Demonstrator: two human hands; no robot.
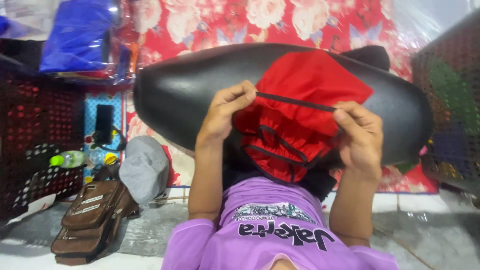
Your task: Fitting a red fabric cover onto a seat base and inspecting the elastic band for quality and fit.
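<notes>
Purple shirt (275, 235), face cut off.

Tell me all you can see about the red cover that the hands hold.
The red cover looks like thin, shiny cloth, gathered and wrinkled, with a black trim along its edge. It lies partly over the black seat, bunched in the middle. The left hand and right hand pinch the black trim and stretch it taut between them.
</notes>
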